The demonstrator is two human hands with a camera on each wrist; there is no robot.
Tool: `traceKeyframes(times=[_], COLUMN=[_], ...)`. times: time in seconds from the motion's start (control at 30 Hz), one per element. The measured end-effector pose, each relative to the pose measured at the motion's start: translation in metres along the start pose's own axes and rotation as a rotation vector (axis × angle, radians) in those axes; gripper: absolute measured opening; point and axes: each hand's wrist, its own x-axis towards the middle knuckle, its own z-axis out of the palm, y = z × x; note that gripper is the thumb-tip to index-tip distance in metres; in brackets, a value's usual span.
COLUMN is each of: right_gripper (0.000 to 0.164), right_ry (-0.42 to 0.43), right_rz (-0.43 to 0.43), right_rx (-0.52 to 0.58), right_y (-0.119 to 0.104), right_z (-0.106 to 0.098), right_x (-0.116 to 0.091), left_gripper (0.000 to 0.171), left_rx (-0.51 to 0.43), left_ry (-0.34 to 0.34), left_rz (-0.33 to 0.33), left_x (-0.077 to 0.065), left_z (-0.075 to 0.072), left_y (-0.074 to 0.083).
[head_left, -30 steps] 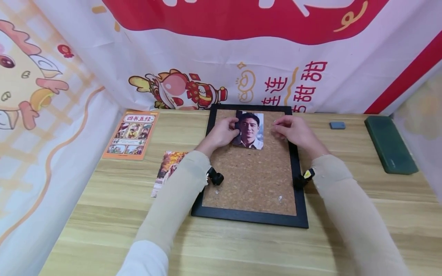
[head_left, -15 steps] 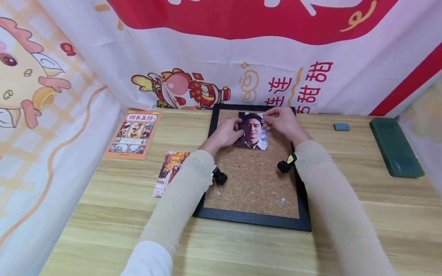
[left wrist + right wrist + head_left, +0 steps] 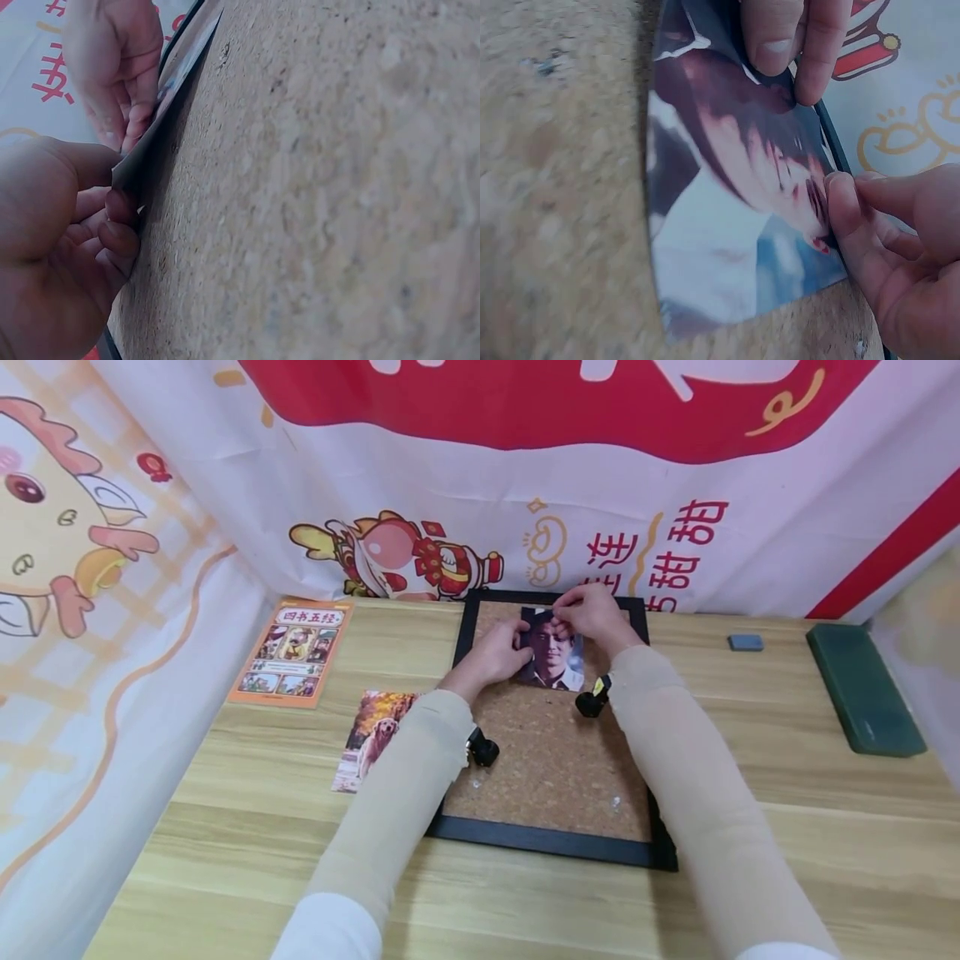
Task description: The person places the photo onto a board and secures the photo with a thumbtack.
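A portrait photo (image 3: 555, 667) lies on the upper part of a black-framed corkboard (image 3: 555, 752). My left hand (image 3: 497, 652) pinches the photo's left edge, and in the left wrist view that edge stands slightly raised off the cork. Over the photo's top edge is my right hand (image 3: 596, 617). Its thumb and index fingertip (image 3: 843, 199) press together at the photo's top edge in the right wrist view, around something small that they hide; I cannot tell what it is. Two small clear bits (image 3: 617, 802) sit low on the cork.
A dog photo (image 3: 375, 739) lies left of the board, partly under the left sleeve. Farther left is an orange booklet (image 3: 288, 652). A small blue block (image 3: 746, 642) and a dark green case (image 3: 866, 689) lie to the right. A printed cloth (image 3: 450, 468) hangs behind.
My right hand has moved left from the board's right side to the photo's top edge, fingertips pinched throughout. The left hand keeps hold of the photo's left edge.
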Motion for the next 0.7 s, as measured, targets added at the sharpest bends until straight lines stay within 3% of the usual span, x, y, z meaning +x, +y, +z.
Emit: traceKeyframes(times=[0.2, 0.43, 0.7], right_gripper=[0.021, 0.020, 0.019], right_ry=[0.013, 0.014, 0.076], right_rz=[0.026, 0.051, 0.124], right_rx=[-0.025, -0.036, -0.155], right_y=[-0.001, -0.007, -0.015], right_z=[0.001, 0.003, 0.009], right_x=[0.010, 0.015, 0.021], left_gripper=[0.053, 0.055, 0.055], left_rx=[-0.020, -0.001, 0.027], left_ry=[-0.005, 0.002, 0.021], left_rz=[-0.017, -0.041, -0.020], left_x=[-0.006, 0.027, 0.030], left_z=[-0.001, 0.016, 0.020], left_y=[0.004, -0.025, -0.031])
